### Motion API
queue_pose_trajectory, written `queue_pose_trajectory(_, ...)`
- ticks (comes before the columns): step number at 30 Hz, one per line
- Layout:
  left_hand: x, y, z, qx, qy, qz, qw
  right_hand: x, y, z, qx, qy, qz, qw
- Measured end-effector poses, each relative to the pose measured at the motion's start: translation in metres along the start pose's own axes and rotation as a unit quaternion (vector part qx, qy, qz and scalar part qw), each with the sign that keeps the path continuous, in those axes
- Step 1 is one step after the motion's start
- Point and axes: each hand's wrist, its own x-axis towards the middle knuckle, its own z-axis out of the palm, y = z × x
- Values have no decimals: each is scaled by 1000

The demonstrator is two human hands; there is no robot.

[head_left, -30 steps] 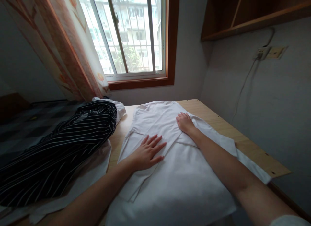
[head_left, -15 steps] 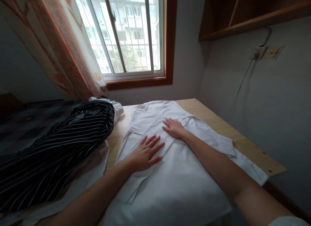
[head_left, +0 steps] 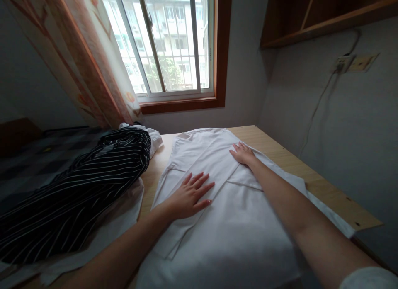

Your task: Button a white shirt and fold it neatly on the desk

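A white garment (head_left: 242, 214), which looks like a shirt with a folded-over sleeve, is spread on the light wooden board (head_left: 323, 189). My left hand (head_left: 191, 195) lies on the cloth left of its middle, palm down with the fingers spread. Farther off, at the garment's right side, my right hand (head_left: 243, 153) rests with its fingers stretched out. Neither hand grips anything. The near end of the garment runs down to the bottom of the view, and a strip of white cloth sticks out past my right forearm.
Black clothing with white stripes (head_left: 118, 160) is heaped on the left, with white cloth under and behind it. Beyond it lies a dark checked cover (head_left: 68, 139). A curtain (head_left: 93, 65) hangs beside the window (head_left: 174, 44). On the right wall are a shelf (head_left: 348, 25) and a plugged-in socket (head_left: 343, 64).
My right hand has slid right across the cloth, from near the middle to its right side. My left hand stays at nearly the same spot. The view has shifted slightly.
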Motion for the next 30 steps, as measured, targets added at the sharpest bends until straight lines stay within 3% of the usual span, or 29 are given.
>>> queue_pose_trajectory(14,0,4,-5,-6,-11,-3,1000,22,30,-5,-10,13,68,998)
queue_pose_trajectory(17,0,2,-3,-2,-2,6,1000,14,19,-12,-27,60,71,995)
queue_pose_trajectory(20,0,1,-1,0,5,11,1000,-13,-14,-13,-39,111,-39,992)
queue_pose_trajectory(24,0,1,0,-9,14,15,1000,-60,-69,-1,23,18,-303,953)
queue_pose_trajectory(27,0,1,0,-14,15,13,1000,-69,-88,3,47,-38,-349,935)
queue_pose_trajectory(30,-1,1,0,-21,21,14,999,-50,-86,-2,41,-47,-310,949)
